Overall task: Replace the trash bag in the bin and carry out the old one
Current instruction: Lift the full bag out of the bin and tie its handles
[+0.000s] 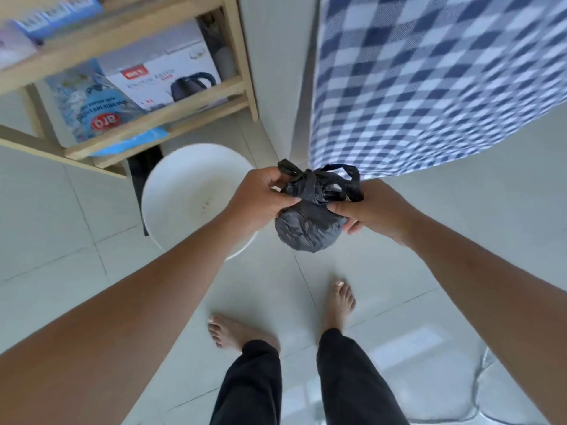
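A small, full black trash bag point(308, 228) hangs in front of me at waist height, its top knotted into loops. My left hand point(257, 199) pinches the knot from the left. My right hand point(372, 210) grips the bag's loops from the right. Below and left of the bag stands a round white bin point(184, 191) on the floor, with no liner in it and a few specks at its bottom.
A wooden shelf point(159, 115) stands at the upper left with a kettle box point(165, 81) and a packet of bags point(95, 108). A blue checked tablecloth point(435, 81) hangs at the upper right. My bare feet point(233, 331) stand on pale floor tiles.
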The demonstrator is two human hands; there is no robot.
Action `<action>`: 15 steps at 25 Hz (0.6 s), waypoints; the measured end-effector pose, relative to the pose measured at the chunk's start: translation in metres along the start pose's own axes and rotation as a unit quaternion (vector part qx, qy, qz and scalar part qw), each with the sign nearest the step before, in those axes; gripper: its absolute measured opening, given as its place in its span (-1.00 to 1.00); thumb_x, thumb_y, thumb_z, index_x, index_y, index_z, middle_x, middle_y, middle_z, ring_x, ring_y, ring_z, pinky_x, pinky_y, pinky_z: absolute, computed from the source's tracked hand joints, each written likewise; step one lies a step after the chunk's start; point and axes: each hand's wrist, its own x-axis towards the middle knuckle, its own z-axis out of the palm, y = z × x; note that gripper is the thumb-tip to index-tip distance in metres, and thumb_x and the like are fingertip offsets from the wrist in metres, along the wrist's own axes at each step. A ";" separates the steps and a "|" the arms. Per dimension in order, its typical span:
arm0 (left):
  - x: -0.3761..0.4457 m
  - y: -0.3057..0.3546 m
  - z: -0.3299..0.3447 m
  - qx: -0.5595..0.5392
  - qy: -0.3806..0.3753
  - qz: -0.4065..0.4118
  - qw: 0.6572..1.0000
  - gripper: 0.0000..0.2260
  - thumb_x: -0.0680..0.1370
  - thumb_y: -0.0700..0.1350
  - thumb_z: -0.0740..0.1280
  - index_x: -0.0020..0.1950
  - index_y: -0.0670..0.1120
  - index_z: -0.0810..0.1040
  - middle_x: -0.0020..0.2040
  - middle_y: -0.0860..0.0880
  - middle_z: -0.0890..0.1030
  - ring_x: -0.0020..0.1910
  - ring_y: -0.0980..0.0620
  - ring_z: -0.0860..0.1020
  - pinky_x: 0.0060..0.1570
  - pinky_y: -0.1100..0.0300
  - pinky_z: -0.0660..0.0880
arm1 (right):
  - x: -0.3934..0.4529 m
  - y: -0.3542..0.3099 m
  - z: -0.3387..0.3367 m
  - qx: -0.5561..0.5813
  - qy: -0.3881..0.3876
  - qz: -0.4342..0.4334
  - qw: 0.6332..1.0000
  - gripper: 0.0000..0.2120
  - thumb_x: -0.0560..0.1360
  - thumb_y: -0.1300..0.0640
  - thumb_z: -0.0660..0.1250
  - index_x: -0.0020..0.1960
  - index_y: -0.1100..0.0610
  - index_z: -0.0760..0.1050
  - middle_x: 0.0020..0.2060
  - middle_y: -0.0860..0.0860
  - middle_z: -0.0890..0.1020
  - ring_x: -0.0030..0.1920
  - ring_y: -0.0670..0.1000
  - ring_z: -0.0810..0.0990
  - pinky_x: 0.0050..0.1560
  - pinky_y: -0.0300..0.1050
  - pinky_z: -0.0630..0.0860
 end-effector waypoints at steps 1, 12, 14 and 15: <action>0.006 -0.009 0.017 0.008 0.023 -0.002 1.000 -0.75 0.40 -0.33 0.48 -0.16 0.05 0.63 -0.19 0.06 0.67 -0.28 0.06 0.64 -0.24 0.14 0.58 | 0.008 0.016 -0.001 -0.001 0.018 0.010 1.000 -0.79 0.49 0.09 0.42 0.02 0.22 0.62 -0.32 0.15 0.71 -0.33 0.04 0.71 -0.10 -0.03 0.67; 0.109 -0.075 0.114 0.261 0.099 -0.084 0.956 -0.89 0.47 -0.20 0.33 -0.13 -0.19 0.63 -0.31 -0.03 0.59 -0.23 -0.07 0.56 -0.29 0.17 0.47 | 0.114 0.104 -0.012 -0.050 0.019 0.113 0.992 -0.80 0.52 0.20 0.28 -0.01 0.33 0.59 -0.20 0.16 0.64 -0.19 0.10 0.61 -0.09 -0.03 0.62; 0.132 -0.071 0.110 0.267 0.091 -0.097 0.955 -0.86 0.48 -0.20 0.28 -0.10 -0.20 0.62 -0.16 -0.13 0.65 -0.11 -0.14 0.61 -0.13 0.09 0.53 | 0.127 0.098 -0.018 -0.055 0.036 0.094 0.993 -0.84 0.50 0.24 0.28 0.03 0.26 0.57 -0.19 0.12 0.58 -0.16 0.10 0.56 -0.14 -0.02 0.57; 0.142 -0.068 0.106 0.252 0.087 -0.108 0.958 -0.85 0.48 -0.20 0.27 -0.06 -0.18 0.61 -0.08 -0.16 0.66 -0.07 -0.15 0.61 -0.08 0.07 0.54 | 0.131 0.094 -0.020 -0.077 0.040 0.077 0.993 -0.83 0.49 0.24 0.30 0.07 0.20 0.55 -0.16 0.10 0.57 -0.13 0.10 0.54 -0.19 -0.05 0.51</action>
